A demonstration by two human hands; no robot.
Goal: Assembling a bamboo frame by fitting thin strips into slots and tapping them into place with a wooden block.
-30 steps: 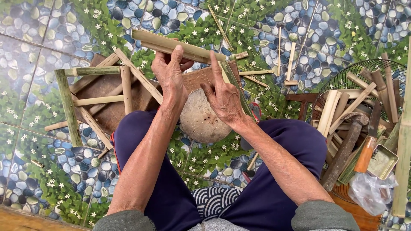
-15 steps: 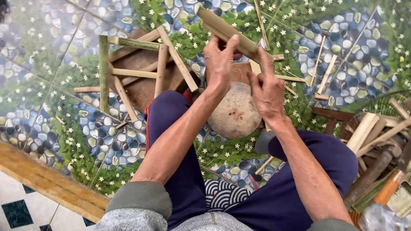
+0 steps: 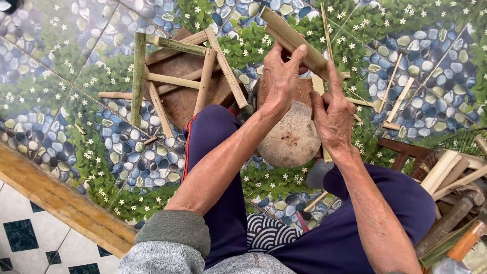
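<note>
The left hand (image 3: 280,76) is closed around a split bamboo piece (image 3: 297,41), thumb and fingers wrapped over its middle. The right hand (image 3: 332,114) grips the same bamboo piece at its lower end, toward 4 o'clock from the left hand, fingers curled and index finger raised along the wood. The bamboo piece runs on a slant from 11 o'clock down to 4 o'clock and is held above a round wooden block (image 3: 292,138), which stands on the floor (image 3: 61,71) between the person's knees.

At 9 o'clock from the hands, a small bamboo frame (image 3: 172,76) of crossed sticks lies over a brown board (image 3: 182,101). It is near the left knee; whether it touches the leg cannot be told.

Thin bamboo strips (image 3: 395,86) lie scattered on the floor at 3 o'clock from the hands. At 4 o'clock, near the frame edge, a bundle of cut bamboo sticks (image 3: 451,175) rests in a basket (image 3: 464,139), with a tool handle (image 3: 446,226) just below it.

The floor is patterned with pebbles and leaves. A wooden threshold (image 3: 61,205) crosses it at 8 o'clock.
</note>
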